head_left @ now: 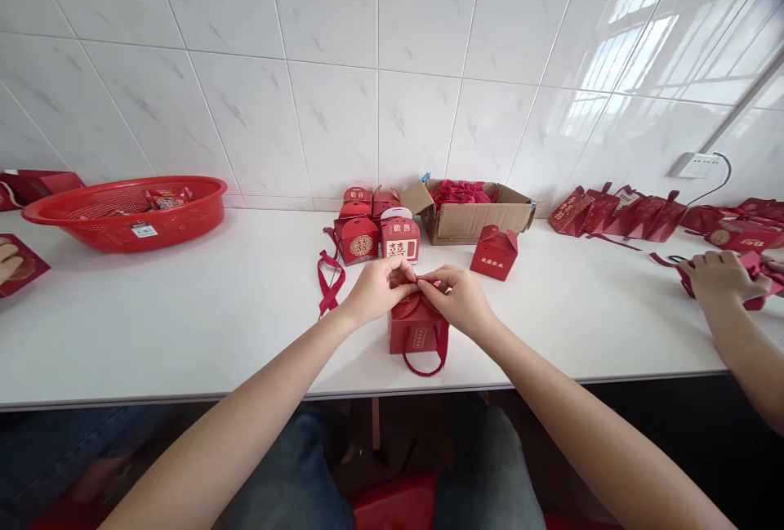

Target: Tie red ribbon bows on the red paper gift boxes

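A small red gift box (399,337) stands upright near the front edge of the table, straight ahead of me. My left hand (378,288) and my right hand (461,295) meet over its top, fingertips pinched together on a red ribbon (443,340). Part of that ribbon hangs down the box's front right side, ending in a twisted cord-like loop. My fingers hide most of the knot area and the top flaps. Just left of the hands, a loose red ribbon (329,283) lies on the table.
Several finished-looking red boxes (360,242) stand behind my hands, with one box (495,254) to the right. A cardboard carton (481,222) holds red ribbons. Left is a red plastic basket (147,229) with packets. Co-workers' hands (723,275) handle boxes at both sides.
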Motion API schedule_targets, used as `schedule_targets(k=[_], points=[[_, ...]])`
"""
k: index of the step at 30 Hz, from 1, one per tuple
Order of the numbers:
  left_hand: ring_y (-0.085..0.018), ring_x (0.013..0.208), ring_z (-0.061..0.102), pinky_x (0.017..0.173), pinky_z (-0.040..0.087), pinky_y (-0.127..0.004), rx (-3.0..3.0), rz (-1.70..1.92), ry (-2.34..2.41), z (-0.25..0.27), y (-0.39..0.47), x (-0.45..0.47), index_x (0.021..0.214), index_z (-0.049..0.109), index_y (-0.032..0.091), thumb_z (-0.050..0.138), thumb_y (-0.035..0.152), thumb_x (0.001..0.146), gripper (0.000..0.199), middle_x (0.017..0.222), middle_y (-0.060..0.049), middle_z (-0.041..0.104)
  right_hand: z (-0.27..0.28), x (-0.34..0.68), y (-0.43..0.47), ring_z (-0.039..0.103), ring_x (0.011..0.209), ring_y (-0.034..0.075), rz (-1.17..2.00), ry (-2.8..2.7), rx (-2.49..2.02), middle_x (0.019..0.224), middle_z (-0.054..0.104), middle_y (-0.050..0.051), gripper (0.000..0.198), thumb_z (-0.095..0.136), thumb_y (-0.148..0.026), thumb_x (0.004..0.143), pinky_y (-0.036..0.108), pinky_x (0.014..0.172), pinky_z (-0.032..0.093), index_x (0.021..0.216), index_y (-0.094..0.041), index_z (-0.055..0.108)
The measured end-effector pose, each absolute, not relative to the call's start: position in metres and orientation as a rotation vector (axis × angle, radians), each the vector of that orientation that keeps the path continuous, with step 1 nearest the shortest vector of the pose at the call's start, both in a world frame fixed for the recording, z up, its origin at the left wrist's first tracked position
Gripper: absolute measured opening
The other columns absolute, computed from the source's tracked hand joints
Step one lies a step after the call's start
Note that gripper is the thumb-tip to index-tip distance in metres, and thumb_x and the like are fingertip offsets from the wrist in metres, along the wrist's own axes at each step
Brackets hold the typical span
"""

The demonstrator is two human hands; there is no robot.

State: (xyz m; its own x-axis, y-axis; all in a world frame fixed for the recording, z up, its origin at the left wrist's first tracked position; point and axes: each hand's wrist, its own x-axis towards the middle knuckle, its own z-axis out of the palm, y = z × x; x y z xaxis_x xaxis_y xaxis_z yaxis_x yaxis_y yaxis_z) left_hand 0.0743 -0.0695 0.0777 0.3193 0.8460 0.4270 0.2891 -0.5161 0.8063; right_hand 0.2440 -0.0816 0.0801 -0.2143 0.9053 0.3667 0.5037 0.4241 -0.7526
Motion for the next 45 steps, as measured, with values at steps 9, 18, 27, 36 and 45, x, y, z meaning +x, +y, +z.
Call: schedule_targets(k=[9, 18, 27, 36, 45], points=[[-0.015, 0.079, 0.061, 0.071, 0.052, -0.027, 2.063, 1.233, 1.008, 0.078, -0.073, 0.077, 0.078, 0.056, 0.018, 0.06, 0.015, 0.076, 0.005, 0.08, -0.002, 0.062, 0.073, 0.249, -0.077, 0.062, 0.08, 0.018, 0.483, -1.919, -1.182, 0.089, 0.064, 0.006, 0.012, 0.065, -0.022, 0.078, 0.035, 0.079, 0.049, 0.081, -0.023, 0.076], [-0.014, 0.071, 0.06, 0.064, 0.051, -0.026, 2.16, 1.237, 1.143, 0.078, -0.075, 0.077, 0.073, 0.054, 0.019, 0.058, 0.018, 0.076, 0.005, 0.076, 0.0, 0.062, 0.067, 0.253, -0.066, 0.057, 0.11, 0.025, 1.137, -1.624, -1.149, 0.128, 0.053, 0.01, 0.019, 0.067, -0.038, 0.073, 0.039, 0.089, 0.047, 0.076, -0.019, 0.073], [-0.014, 0.074, 0.063, 0.072, 0.054, -0.029, 1.938, 1.18, 1.063, 0.08, -0.071, 0.075, 0.074, 0.056, 0.016, 0.065, 0.021, 0.074, 0.01, 0.077, -0.002, 0.063, 0.07, 0.26, -0.063, 0.035, 0.134, 0.028, 1.332, -1.643, -1.031, 0.131, 0.054, 0.013, 0.021, 0.071, -0.04, 0.07, 0.04, 0.099, 0.039, 0.071, -0.019, 0.072], [-0.014, 0.075, 0.064, 0.071, 0.055, -0.028, 2.071, 1.196, 1.035, 0.084, -0.062, 0.081, 0.076, 0.06, 0.017, 0.059, 0.016, 0.076, 0.002, 0.08, -0.002, 0.065, 0.061, 0.254, -0.068, 0.018, 0.143, 0.023, 1.344, -1.594, -0.973, 0.118, 0.063, 0.01, 0.022, 0.062, -0.042, 0.081, 0.043, 0.109, 0.029, 0.076, -0.023, 0.072], [-0.014, 0.072, 0.057, 0.068, 0.049, -0.028, 2.209, 1.271, 1.198, 0.084, -0.052, 0.091, 0.074, 0.059, 0.019, 0.058, 0.016, 0.075, 0.003, 0.082, -0.002, 0.062, 0.052, 0.245, -0.067, 0.052, 0.118, 0.027, 1.003, -1.605, -1.038, 0.126, 0.055, 0.008, 0.024, 0.056, -0.039, 0.081, 0.042, 0.101, 0.039, 0.082, -0.022, 0.073]])
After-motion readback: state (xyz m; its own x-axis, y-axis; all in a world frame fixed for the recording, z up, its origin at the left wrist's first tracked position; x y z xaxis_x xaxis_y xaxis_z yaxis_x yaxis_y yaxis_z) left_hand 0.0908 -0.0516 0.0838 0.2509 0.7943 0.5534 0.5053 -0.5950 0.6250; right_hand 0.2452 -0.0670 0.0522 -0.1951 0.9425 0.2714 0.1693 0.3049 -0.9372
